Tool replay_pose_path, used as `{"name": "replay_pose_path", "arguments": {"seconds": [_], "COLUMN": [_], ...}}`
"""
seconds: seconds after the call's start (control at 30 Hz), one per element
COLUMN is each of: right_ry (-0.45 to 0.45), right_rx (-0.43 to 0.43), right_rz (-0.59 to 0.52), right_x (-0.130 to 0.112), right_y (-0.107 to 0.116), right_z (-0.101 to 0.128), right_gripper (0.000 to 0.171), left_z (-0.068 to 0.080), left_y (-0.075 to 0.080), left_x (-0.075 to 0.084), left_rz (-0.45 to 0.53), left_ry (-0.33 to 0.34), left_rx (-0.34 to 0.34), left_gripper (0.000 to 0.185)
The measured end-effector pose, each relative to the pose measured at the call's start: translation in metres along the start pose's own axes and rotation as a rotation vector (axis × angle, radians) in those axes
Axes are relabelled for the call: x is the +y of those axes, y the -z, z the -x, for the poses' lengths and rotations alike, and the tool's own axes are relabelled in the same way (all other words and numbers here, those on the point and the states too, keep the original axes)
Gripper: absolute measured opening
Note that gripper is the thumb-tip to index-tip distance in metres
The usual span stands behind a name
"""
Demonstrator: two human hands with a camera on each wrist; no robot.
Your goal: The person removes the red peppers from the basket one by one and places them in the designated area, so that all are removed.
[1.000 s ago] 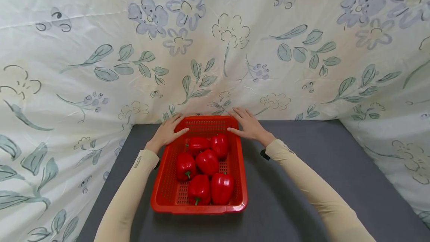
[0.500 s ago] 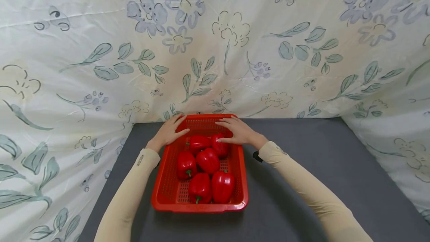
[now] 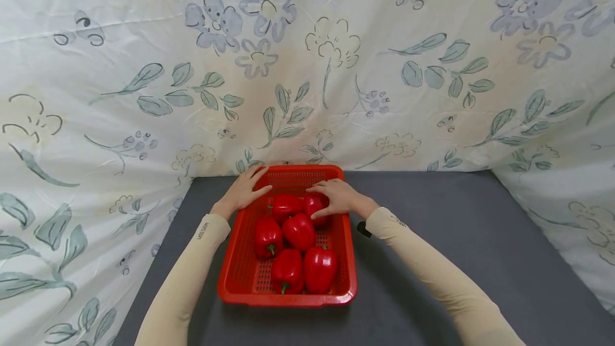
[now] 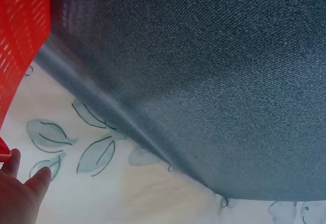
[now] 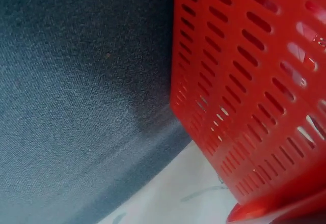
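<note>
red pepper point(image 3: 317, 208) at the back right of the red basket point(image 3: 230, 274) is the one getting grabbed, the right hand point(image 3: 338, 198) sits on top of it with fingers curled down over it and the thumb along the near side, so it looks like a proper grip. five more peppers are in there too: one at the back left point(image 3: 285, 205) touching the gripped one, one in the middle point(image 3: 299, 231), one on the left point(image 3: 267, 237), and two at the front point(image 3: 287, 270) point(image 3: 319, 268) side by side. left hand point(image 3: 244, 192) rests on the basket's far left corner, fingers pretty much straight and spread over the rim, not curled around anything. basket stands on a grey table point(image 3: 432, 239), pushed up near the flowery cloth point(image 3: 307, 68) hung behind it. both arms are in beige sleeves point(image 3: 432, 266). the right wrist view only shows the slotted basket wall point(image 5: 244, 81) from outside, no fingers there. left wrist view catches a couple of fingertips point(image 4: 38, 179) over the cloth.
</note>
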State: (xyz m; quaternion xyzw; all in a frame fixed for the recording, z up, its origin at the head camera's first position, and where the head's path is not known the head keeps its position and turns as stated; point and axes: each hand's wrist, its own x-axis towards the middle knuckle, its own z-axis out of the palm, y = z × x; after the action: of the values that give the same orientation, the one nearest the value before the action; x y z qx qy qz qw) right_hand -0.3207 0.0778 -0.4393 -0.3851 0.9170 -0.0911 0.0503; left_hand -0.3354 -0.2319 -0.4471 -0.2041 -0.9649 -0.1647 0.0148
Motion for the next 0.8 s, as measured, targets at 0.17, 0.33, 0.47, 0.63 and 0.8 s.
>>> {"name": "replay_pose_path", "arguments": {"seconds": [0.17,0.33,0.47,0.63,0.8], "right_ry": [-0.021,-0.048,-0.062,-0.068,-0.051], "right_rx": [-0.04,-0.08,-0.104,-0.104,-0.078], "right_rz": [0.047,0.091,0.131,0.132,0.124], "right_x": [-0.0034,-0.0059,-0.0065,-0.0067,-0.0056], "right_y": [0.0004,0.0012,0.0,-0.0011,-0.0016], "right_z": [0.0005,-0.0016,-0.0035,-0.0053,-0.0058], "right_gripper": [0.08,0.088,0.088,0.086,0.085], "left_z": [0.0013,0.0024,0.0021,0.0012,0.0007], "left_y": [-0.0008,-0.0009,-0.002,-0.0026,-0.0014], "left_x": [0.0014,0.0011,-0.0006,-0.0023,-0.0023], "left_rz": [0.02,0.034,0.041,0.038,0.038], "left_ry": [0.001,-0.002,-0.017,-0.015,-0.009], "left_rx": [0.007,0.009,0.019,0.018,0.009], "left_gripper": [0.065,0.065,0.066,0.066,0.066]}}
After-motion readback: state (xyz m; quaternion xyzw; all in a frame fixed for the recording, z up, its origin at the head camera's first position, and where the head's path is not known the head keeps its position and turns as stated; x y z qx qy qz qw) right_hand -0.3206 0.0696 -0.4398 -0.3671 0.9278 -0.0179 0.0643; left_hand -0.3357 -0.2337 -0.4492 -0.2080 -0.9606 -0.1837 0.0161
